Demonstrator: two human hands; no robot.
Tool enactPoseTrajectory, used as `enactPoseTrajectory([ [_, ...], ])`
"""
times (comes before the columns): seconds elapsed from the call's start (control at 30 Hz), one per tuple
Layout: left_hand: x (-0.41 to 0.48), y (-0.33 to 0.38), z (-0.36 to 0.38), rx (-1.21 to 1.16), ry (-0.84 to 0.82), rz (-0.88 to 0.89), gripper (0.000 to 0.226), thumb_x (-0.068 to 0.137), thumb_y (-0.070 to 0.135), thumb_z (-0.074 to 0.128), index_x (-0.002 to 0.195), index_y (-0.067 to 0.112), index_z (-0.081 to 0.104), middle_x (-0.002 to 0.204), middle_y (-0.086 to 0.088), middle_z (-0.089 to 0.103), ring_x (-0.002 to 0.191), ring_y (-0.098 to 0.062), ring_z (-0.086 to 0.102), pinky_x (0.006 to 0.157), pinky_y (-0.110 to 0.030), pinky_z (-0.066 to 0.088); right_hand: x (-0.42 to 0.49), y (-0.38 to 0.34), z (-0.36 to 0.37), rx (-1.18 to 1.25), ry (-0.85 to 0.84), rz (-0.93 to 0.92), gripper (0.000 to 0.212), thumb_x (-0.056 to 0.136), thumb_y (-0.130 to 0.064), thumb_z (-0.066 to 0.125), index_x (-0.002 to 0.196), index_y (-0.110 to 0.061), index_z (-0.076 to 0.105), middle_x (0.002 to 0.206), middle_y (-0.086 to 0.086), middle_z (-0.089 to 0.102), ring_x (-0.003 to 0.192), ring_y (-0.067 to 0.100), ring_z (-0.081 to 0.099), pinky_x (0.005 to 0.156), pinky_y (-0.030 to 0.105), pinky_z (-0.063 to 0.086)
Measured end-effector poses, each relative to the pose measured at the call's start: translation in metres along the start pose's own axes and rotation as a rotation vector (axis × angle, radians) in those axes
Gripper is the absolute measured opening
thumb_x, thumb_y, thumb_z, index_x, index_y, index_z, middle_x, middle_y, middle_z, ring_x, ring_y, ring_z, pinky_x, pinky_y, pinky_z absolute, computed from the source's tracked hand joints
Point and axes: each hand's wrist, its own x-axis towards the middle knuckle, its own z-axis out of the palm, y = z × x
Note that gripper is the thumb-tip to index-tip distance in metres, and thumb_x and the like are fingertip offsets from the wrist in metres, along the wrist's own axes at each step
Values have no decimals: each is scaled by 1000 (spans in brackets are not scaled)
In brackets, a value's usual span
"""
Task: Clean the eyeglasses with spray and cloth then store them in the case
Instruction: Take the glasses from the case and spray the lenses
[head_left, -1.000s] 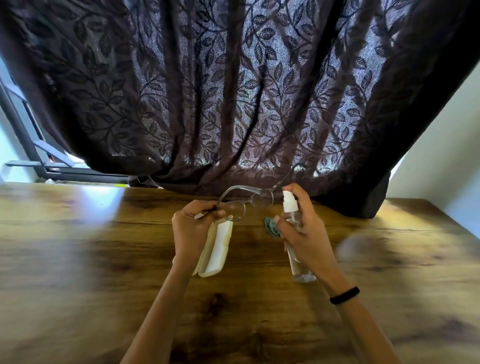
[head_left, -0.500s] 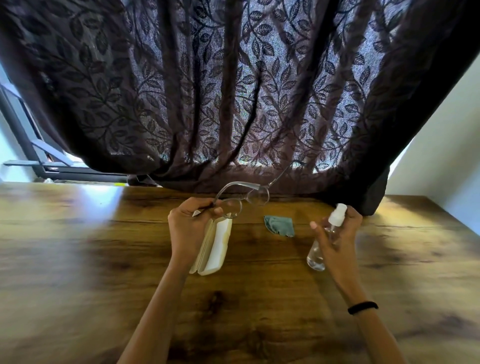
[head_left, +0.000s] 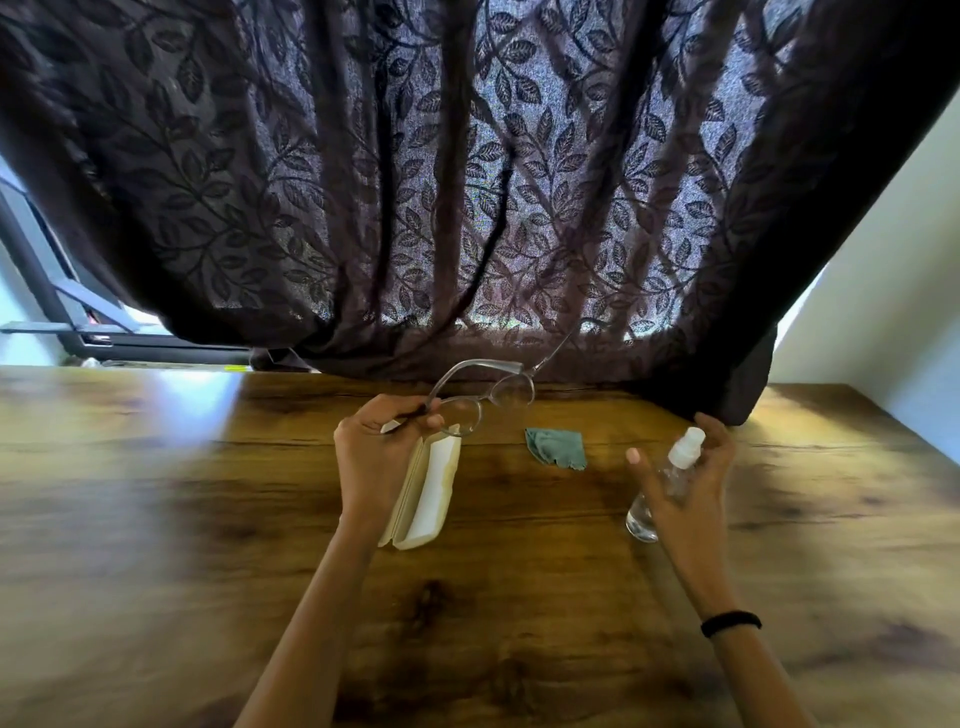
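Head view: left hand (head_left: 374, 449) pinches one temple of the eyeglasses (head_left: 470, 415), raised just over the open case (head_left: 427, 493). Right hand (head_left: 688, 501) loosely cups the tilted spray bottle (head_left: 684, 453), thumb spread off it. Cloth (head_left: 553, 447) lies on the table (head_left: 156, 493) between the hands.

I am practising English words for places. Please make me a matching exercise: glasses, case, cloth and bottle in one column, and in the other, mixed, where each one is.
1 glasses
2 case
3 cloth
4 bottle

a crumpled on the table, touched by nothing
b tilted, in the right hand
c held up above the table by the left hand
d lying open on the table

Pairs: 1-c, 2-d, 3-a, 4-b
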Motion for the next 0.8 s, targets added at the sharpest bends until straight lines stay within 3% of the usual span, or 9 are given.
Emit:
enactPoseTrajectory([
  [0.1, 0, 0, 0, 4, 5, 0, 33, 70, -4, 71, 74, 29, 69, 79, 3, 71, 80, -18, 69, 73, -26, 56, 1, -19, 1, -35, 214, -134, 47, 86, -16, 61, 125, -14, 36, 127, 17, 39, 116, 24, 44, 96, 35, 42],
  [0.2, 1, 1, 0, 15, 5, 21, 34, 70, -4, 71, 74, 30, 68, 78, 5, 70, 77, -15, 69, 71, -18, 55, 7, -33, 7, -150, 280, -374, 29, 86, -5, 54, 113, -10, 45, 114, 23, 45, 110, 12, 42, 94, 20, 37],
  [0.27, 3, 1, -1, 11, 3, 35, 33, 70, -4, 70, 74, 29, 67, 78, 5, 70, 75, -12, 68, 68, -16, 55, 10, -34, 15, -175, 220, -443, 26, 86, -2, 53, 110, -9, 47, 112, 24, 45, 105, 3, 43, 91, 15, 40],
  [0.4, 5, 2, -1, -22, 5, 38, 34, 71, -6, 69, 74, 27, 67, 75, 8, 69, 71, -3, 67, 63, -9, 50, 12, -24, 45, -273, 18, -384, 25, 87, 1, 52, 112, -6, 51, 117, 18, 45, 100, 22, 53, 84, 36, 50],
  [0.5, 8, -1, -1, -64, 5, 24, 33, 72, -9, 68, 75, 24, 69, 69, 12, 70, 69, -4, 68, 63, -9, 50, 16, -7, 68, -372, -138, -287, 19, 89, -3, 51, 108, -3, 54, 113, 16, 50, 95, 20, 54, 79, 28, 49],
  [0.63, 11, -3, -1, -76, 7, 34, 33, 71, -9, 68, 75, 23, 69, 74, 9, 70, 70, -3, 68, 64, -9, 50, 23, 17, 86, -475, -253, -200, 12, 89, -6, 52, 100, -4, 58, 108, 12, 58, 92, 26, 60, 77, 37, 54],
  [0.8, 14, -8, 1, -68, 2, 29, 34, 71, -8, 69, 74, 26, 68, 77, 7, 70, 73, -6, 69, 64, -11, 51, 29, 30, 98, -599, -352, -139, 23, 89, -30, 55, 97, -9, 60, 103, 7, 61, 83, 23, 60, 66, 37, 52],
])
